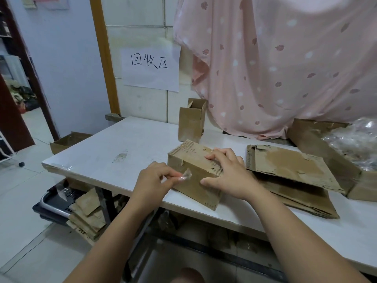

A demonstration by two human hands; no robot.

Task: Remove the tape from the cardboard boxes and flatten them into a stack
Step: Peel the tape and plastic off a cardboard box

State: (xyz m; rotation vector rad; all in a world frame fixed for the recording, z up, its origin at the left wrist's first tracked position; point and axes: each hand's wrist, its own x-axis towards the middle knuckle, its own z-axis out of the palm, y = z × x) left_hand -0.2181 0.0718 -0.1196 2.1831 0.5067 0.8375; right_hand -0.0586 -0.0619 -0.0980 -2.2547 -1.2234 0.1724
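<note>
A small closed cardboard box [191, 166] lies on the white table [114, 152] in front of me. My left hand [155, 180] pinches a clear strip of tape [186, 176] at the box's near left side. My right hand [228, 172] rests on the box's right end, thumb against the near side and fingers curved over the top. To the right lies a stack of flattened boxes [289, 176]. An upright open box [191, 121] stands at the back of the table.
A large open carton [318, 148] holding crumpled clear plastic [355, 144] sits at the far right. A pink patterned cloth [285, 64] hangs behind. Cardboard scraps [87, 215] and a dark tray lie on the floor under the table's left edge.
</note>
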